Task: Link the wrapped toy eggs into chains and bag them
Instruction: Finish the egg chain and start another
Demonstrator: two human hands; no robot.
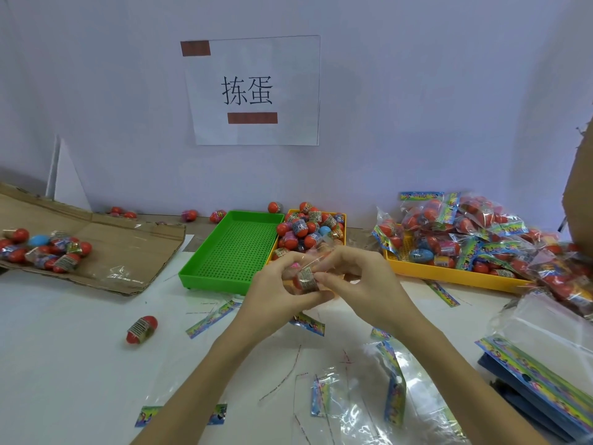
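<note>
Both hands meet above the near edge of the green tray (231,248). Left hand (279,292) cups a red wrapped egg (306,279) from below, fingers curled round it; right hand (356,277) pinches the clear film at the egg's upper side with thumb and forefinger. White tabletop (64,348) in front of the left hand is smooth, open apart from one loose egg (141,329) lying on its side, banded with a printed label. Green tray: shallow, rectangular, perforated floor. Touching its right wall, a yellow tray (340,216) heaped with glossy red and blue eggs. Further right, an orange-yellow tray (449,274) piled with filled bags (465,229), crinkled clear plastic with colourful header strips. Flattened cardboard (128,245) at left carries more eggs. Near edge right: flat empty bags (394,390), overlapping, glossy.
</note>
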